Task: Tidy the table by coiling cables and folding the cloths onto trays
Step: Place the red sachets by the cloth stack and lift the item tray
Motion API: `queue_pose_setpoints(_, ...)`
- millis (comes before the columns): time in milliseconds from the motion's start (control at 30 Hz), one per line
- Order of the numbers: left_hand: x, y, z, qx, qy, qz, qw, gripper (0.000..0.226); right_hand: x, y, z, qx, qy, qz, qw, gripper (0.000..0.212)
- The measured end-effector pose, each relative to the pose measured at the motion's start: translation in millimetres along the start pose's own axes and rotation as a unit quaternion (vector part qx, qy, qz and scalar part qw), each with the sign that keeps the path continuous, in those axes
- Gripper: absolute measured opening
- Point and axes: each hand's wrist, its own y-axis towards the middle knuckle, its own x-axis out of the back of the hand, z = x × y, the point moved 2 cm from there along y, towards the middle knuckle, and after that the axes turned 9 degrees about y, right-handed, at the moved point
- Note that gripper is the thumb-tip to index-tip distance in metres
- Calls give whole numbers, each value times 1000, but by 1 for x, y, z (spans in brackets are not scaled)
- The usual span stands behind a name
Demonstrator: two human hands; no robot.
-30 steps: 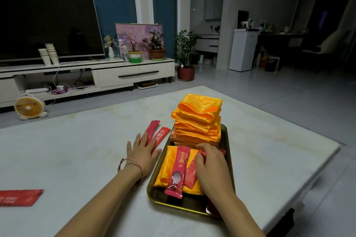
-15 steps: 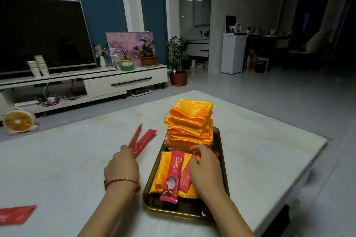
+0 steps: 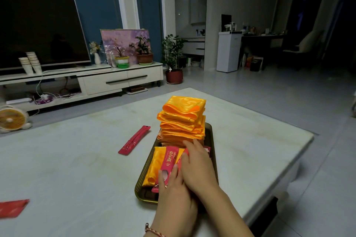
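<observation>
Hands meet over the near end of the dark rectangular metal tray (image 3: 140,183) that sits on the pale marble table (image 3: 77,169). Your right hand (image 3: 199,169) lies palm down and loosely spread on the red sachets in the tray, its fingertips touching the foot of the tall stack of folded orange satin cloths (image 3: 183,121) at the tray's far end. Your left hand (image 3: 173,196) rests just beside it, its fingers bent over the near end of the red printed sachet (image 3: 169,159); whether they grip it I cannot tell. That sachet lies on a single folded orange cloth (image 3: 155,167) lying flat in the tray. Left of the tray, a long red sachet (image 3: 134,140) lies on the table, and a flat red packet (image 3: 11,209) lies at the left edge.
</observation>
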Motion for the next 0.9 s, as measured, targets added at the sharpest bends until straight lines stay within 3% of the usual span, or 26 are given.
queue_pose_setpoints(100, 1, -1, 5, -3, -48, -7, 999, 55, -4, -1, -4, 10, -43, 51, 998, 46)
queue_pose_setpoints(167, 6, -4, 10, 11, -161, -57, 985, 46, -5, -1, -8, 4, -37, 76, 996, 44)
queue_pose_setpoints(267, 19, -8, 23, 92, -330, -154, 927, 24, -8, -3, -14, 22, -98, 86, 991, 46)
queue_pose_setpoints(367, 35, -2, 43, 147, -424, -235, 862, 26, -14, -8, -14, 43, -133, 87, 986, 48)
queue_pose_setpoints(467, 38, 20, 69, 180, -339, -276, 881, 23, -3, -9, -5, 43, 21, 27, 998, 38)
queue_pose_setpoints(600, 19, 56, 105, 222, -218, -225, 923, 44, 17, -10, 5, 26, 193, -81, 977, 26)
queue_pose_setpoints(667, 1, 71, 123, 237, -102, -141, 956, 57, 20, -9, 8, 10, 231, -106, 967, 33)
queue_pose_setpoints(767, -20, 89, 144, 242, -13, -37, 970, 64, 19, -5, 7, -22, 253, -121, 960, 37)
queue_pose_setpoints(900, -18, 101, 148, 220, 3, -57, 974, 49, 20, 4, -1, -60, 256, -138, 955, 34)
